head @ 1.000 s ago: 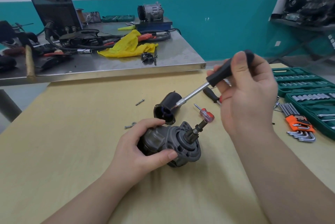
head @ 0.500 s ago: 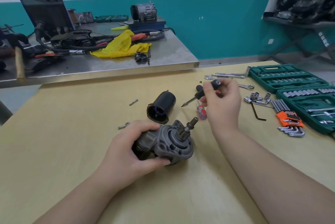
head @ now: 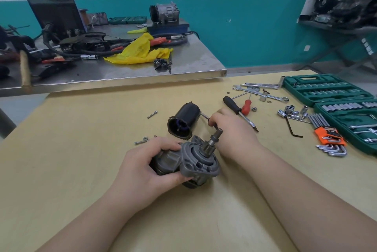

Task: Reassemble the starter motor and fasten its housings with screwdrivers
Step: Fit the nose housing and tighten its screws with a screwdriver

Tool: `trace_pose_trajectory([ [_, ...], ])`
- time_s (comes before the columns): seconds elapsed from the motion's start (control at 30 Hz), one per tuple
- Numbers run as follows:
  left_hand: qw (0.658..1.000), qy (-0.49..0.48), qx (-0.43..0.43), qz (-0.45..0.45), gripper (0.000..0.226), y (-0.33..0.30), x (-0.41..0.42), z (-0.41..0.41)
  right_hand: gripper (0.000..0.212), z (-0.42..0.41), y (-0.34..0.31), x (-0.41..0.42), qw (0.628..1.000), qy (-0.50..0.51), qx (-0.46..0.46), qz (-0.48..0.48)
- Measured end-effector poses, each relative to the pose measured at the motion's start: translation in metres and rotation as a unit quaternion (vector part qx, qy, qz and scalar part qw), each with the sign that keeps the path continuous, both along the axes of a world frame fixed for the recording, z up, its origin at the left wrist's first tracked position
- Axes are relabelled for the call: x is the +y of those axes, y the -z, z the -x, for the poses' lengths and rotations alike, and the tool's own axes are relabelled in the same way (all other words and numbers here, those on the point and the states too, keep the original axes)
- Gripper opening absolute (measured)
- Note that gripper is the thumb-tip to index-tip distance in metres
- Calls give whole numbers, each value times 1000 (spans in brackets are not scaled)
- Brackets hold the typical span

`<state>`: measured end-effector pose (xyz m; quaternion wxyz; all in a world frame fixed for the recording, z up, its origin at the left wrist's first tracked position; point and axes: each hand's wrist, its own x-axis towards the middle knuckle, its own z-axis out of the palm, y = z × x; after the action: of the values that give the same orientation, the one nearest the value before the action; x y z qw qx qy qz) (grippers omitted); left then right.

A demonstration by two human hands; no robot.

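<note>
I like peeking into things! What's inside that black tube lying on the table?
The black tube lies on its side, its open end facing us. Inside there is something purple-blue, ring-like, around a dark middle. Deeper in is too dark to see.

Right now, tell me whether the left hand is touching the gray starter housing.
Touching. The head view shows the left hand wrapped around the gray starter housing, fingers above, thumb below.
</note>
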<state>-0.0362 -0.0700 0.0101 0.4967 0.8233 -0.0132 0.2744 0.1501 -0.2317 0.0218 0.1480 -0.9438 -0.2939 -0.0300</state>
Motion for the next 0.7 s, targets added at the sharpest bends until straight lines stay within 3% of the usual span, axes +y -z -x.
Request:
trace_pose_trajectory([
  [0.13, 995, -23, 44, 82, 55, 0, 2, 0, 36, 4, -3, 4, 995, 3, -21, 93],
  [0.27, 959, -64, 79, 263, 57, 0, 0, -4, 35, 6, -6, 1, 991, 0, -45, 126],
  [0.33, 924, -64, 86, 367, 53, -2, 0, -5, 29, 8, -7, 0, 994, 3, -70, 80],
  [0.43, 853, -24, 81, 515, 44, -7, 0, -3, 22, 15, -9, 1, 988, 7, -48, -149],
  [0.47, 828, -9, 77, 556, 43, -8, -1, -3, 21, 19, -10, 2, 966, -11, 15, -258],
  [0.53, 778, 21, 76, 624, 40, -11, -2, -2, 17, 32, -13, 6, 868, -71, 183, -456],
  [0.6, 745, 41, 81, 661, 41, -12, -4, -2, 24, 44, -12, 10, 775, -134, 317, -530],
  [0.7, 724, 52, 93, 682, 44, -11, -5, -4, 31, 55, -8, 14, 761, -199, 327, -523],
])
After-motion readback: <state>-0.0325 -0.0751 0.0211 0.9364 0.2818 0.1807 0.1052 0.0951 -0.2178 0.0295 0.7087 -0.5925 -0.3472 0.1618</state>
